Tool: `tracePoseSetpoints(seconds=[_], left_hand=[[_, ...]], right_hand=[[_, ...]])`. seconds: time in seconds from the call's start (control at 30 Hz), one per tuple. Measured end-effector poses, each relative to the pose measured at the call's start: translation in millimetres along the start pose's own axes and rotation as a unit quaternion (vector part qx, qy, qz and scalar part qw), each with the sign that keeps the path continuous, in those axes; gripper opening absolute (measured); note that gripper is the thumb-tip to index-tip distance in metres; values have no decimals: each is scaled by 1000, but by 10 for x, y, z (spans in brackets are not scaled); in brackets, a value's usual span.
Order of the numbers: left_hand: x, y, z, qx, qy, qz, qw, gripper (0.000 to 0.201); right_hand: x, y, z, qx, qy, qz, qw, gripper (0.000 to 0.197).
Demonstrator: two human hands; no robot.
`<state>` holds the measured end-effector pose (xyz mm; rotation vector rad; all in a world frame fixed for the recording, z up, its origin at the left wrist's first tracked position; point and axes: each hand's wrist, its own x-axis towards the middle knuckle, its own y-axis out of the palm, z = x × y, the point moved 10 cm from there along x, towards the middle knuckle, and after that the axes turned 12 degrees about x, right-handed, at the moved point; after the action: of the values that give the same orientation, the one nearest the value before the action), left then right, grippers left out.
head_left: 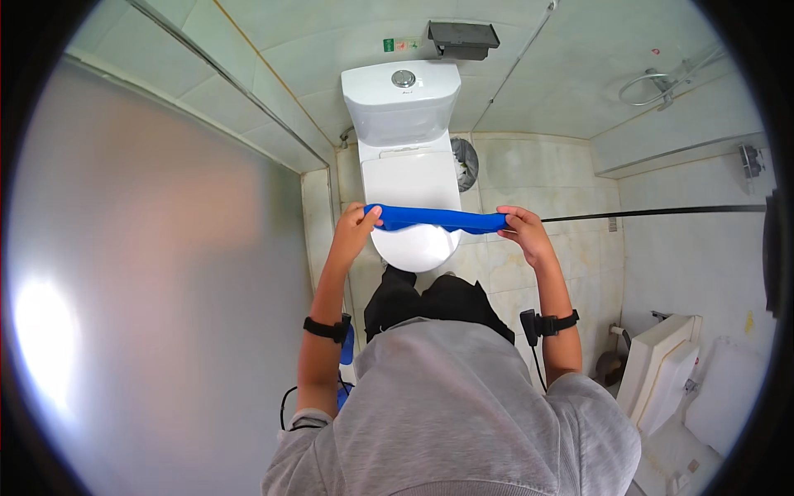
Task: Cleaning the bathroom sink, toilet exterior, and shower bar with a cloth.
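Observation:
A strip of folded blue cloth (438, 217) is stretched sideways between my two hands. My left hand (351, 234) pinches its left end, thumb on top. The right end is gripped by the fingers and thumb of my right hand (527, 235). Beneath and beyond the cloth stands a white toilet (409, 178) with its lid down. From this view I cannot tell whether the cloth touches the lid or hangs above it.
A small bin (467, 169) with a dark liner stands right of the toilet. On the far wall hangs a grey paper holder (461, 40). A thin black rod (662, 212) runs at the right, above a white washbasin (653, 376). A frosted panel (165, 273) borders the left.

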<state>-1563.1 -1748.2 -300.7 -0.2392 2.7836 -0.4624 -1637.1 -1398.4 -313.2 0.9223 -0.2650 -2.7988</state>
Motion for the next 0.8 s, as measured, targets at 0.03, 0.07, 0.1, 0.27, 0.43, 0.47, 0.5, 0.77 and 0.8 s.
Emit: tracePoseSetpoints(seconds=[0.03,0.07,0.1,0.27,0.43,0.47,0.5,0.77,0.8], left_hand=[[139,-8,77,2,-25,21,999,32],[284,-12,101,-1,-25,25,999,32],[424,-22,181,-66,-29,15,997,33],[799,193,924,-101,-60,-34,993,36],[567,874,2233,-281,-294,-23,913,49],[449,1042,2439,-285,-359,-6,889,56],[353,1132,2606,-291,-397,-22,870,55],[645,1202,2972,-139,-335,-84,928,35],[753,1248,2949,-139,-341,-79,926,35]], right_hand=[[117,58,29,-7,-14,3,1000,27],[254,100,34,-9,-14,-1,1000,27],[405,153,96,-22,-54,-6,998,26],[969,-2,-369,-136,-109,-26,984,23],[1280,-194,-1526,-114,-54,-85,988,23],[1340,-282,-1702,-116,-44,-89,988,23],[1404,-340,-1875,-132,-16,-96,986,23],[2064,-431,-2257,-33,5,-93,995,23],[2212,-387,-2191,-23,-6,-71,997,24]])
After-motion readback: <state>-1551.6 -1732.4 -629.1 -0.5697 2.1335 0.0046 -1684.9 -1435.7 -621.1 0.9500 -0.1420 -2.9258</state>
